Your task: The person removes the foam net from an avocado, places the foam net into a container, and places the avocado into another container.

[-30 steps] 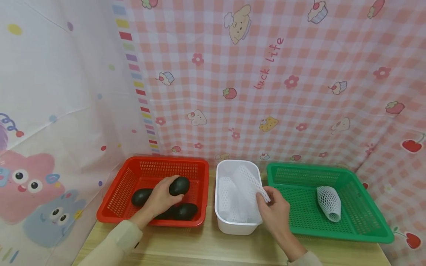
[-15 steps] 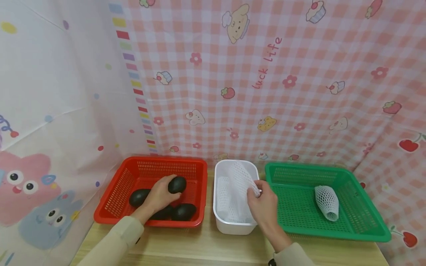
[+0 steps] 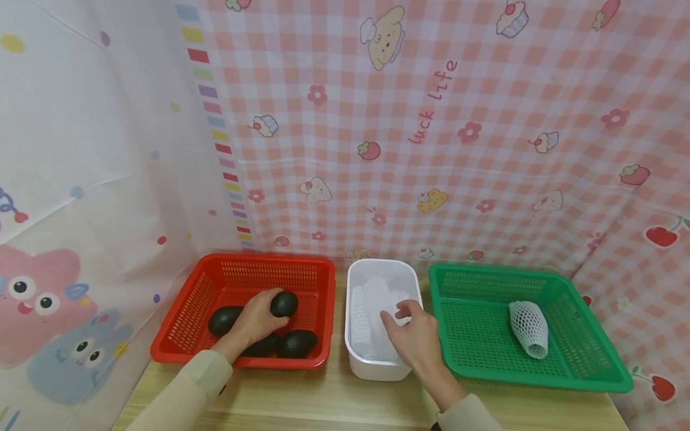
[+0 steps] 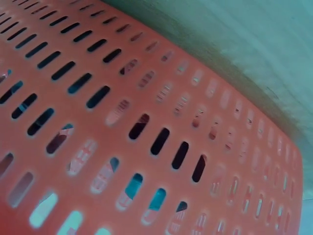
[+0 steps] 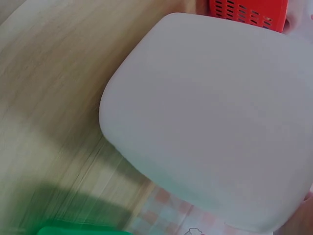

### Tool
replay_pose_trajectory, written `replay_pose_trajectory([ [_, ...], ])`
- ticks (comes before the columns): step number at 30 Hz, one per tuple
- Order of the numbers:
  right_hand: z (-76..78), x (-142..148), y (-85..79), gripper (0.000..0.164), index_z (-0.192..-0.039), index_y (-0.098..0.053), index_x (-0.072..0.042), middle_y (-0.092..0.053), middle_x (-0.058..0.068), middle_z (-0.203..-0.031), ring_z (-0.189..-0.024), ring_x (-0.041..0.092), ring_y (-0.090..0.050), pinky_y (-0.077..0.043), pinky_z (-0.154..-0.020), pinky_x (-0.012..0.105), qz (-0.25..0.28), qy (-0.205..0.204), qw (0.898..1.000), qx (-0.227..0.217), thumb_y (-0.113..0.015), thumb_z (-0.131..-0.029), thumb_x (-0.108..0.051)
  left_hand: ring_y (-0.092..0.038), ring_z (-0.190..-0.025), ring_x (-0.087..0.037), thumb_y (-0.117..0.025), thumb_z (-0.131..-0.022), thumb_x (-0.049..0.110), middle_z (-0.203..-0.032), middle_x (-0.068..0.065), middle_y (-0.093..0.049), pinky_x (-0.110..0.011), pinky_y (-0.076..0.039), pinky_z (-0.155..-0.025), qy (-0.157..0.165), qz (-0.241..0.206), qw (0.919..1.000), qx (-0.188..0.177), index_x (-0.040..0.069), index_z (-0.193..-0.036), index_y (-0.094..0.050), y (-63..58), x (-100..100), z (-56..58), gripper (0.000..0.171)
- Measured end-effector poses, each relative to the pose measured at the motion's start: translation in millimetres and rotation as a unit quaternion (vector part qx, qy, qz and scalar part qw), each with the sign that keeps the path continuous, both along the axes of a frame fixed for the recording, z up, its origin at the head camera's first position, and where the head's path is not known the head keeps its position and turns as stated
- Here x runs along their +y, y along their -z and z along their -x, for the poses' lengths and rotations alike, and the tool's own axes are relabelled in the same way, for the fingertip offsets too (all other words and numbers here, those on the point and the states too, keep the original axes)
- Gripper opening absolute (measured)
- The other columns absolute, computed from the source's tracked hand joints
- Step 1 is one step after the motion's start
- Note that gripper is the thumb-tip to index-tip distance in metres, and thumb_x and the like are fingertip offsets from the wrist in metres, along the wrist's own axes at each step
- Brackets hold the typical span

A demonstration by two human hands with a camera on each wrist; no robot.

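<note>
My left hand (image 3: 254,321) grips a dark green avocado (image 3: 284,304) inside the red basket (image 3: 269,363). More avocados lie around that hand, one to its left (image 3: 223,320) and one to its lower right (image 3: 297,343); another is partly covered by the wrist. Over the right side of the white bin (image 3: 380,371) is my right hand (image 3: 417,338), thumb and fingertips apart with nothing between them. White foam net sleeves (image 3: 375,299) lie in the bin, left of those fingers. Neither wrist view shows a hand.
To the right, a green basket (image 3: 485,335) contains one white foam net sleeve (image 3: 529,329); whether anything is inside it I cannot tell. The red basket's slotted wall (image 4: 161,117) fills the left wrist view, and the bin's outer wall (image 5: 210,112) most of the right. Patterned cloth hangs behind.
My right hand has moved left and let go of the foam net sleeve it held, which now lies in the bin. My left hand keeps its hold on the avocado, nearly still.
</note>
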State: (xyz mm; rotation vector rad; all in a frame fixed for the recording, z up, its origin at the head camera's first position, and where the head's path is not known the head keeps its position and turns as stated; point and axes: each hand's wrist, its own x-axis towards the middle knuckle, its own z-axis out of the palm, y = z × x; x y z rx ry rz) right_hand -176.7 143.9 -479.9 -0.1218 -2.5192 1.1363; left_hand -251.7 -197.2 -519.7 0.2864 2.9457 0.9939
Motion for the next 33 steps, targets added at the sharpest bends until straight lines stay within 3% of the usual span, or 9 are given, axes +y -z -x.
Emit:
replay_pose_trajectory([
  [5,-1.7,5.0,0.8,0.028,-0.098,-0.072,-0.003,-0.073,0.006,-0.084,-0.069,0.017,-0.066,-0.053,-0.064,0.035,-0.003,-0.008,1.000,0.008,-0.083,-0.088,-0.027,-0.058,-0.128,-0.043,-0.086,-0.084,0.014,-0.139,-0.026,-0.061,-0.059,-0.046,-0.108,0.006,0.005,1.0000,0.000,-0.007,-0.144,-0.054,3.0,-1.9,0.1,0.071],
  [12,-2.9,20.6,-1.4,0.022,-0.097,-0.074,-0.004,-0.072,0.004,-0.083,-0.067,0.017,-0.065,-0.051,-0.062,0.034,-0.024,-0.013,0.997,0.065,-0.082,-0.088,-0.022,-0.057,-0.129,-0.046,-0.087,-0.083,0.013,-0.141,-0.027,-0.060,-0.061,-0.045,-0.108,0.012,0.020,0.9996,-0.015,-0.007,-0.143,-0.056,4.0,-0.5,-1.9,0.071],
  [19,2.7,49.3,-2.9,0.019,-0.093,-0.073,-0.005,-0.073,0.006,-0.078,-0.062,0.020,-0.067,-0.047,-0.054,0.038,-0.089,0.003,0.979,0.184,-0.083,-0.085,-0.019,-0.057,-0.129,-0.047,-0.087,-0.082,0.014,-0.141,-0.028,-0.060,-0.062,-0.044,-0.107,0.019,0.034,0.9991,-0.019,-0.009,-0.144,-0.054,7.3,-1.6,-2.6,0.074],
  [22,4.1,63.6,-2.9,0.020,-0.094,-0.073,-0.004,-0.074,0.008,-0.080,-0.063,0.024,-0.068,-0.047,-0.051,0.038,-0.106,0.006,0.974,0.201,-0.082,-0.085,-0.019,-0.058,-0.127,-0.046,-0.088,-0.082,0.015,-0.139,-0.027,-0.061,-0.062,-0.045,-0.106,0.018,0.037,0.9990,-0.017,-0.008,-0.143,-0.055,7.5,-1.8,-3.3,0.073],
  [26,3.7,82.8,-3.2,0.023,-0.099,-0.073,-0.003,-0.073,0.010,-0.083,-0.067,0.026,-0.068,-0.047,-0.051,0.040,-0.119,0.017,0.976,0.184,-0.081,-0.087,-0.022,-0.059,-0.127,-0.046,-0.087,-0.082,0.015,-0.139,-0.027,-0.061,-0.061,-0.046,-0.106,0.020,0.040,0.9989,-0.015,-0.009,-0.143,-0.055,8.5,-2.5,-2.8,0.072],
  [33,1.9,121.6,-6.3,0.038,-0.116,-0.071,-0.004,-0.074,0.016,-0.101,-0.087,0.033,-0.069,-0.051,-0.064,0.052,-0.145,0.048,0.985,0.080,-0.075,-0.094,-0.034,-0.059,-0.126,-0.045,-0.087,-0.082,0.014,-0.138,-0.027,-0.062,-0.061,-0.045,-0.106,0.027,0.046,0.9984,-0.017,-0.008,-0.142,-0.056,9.2,-1.2,-1.4,0.071],
])
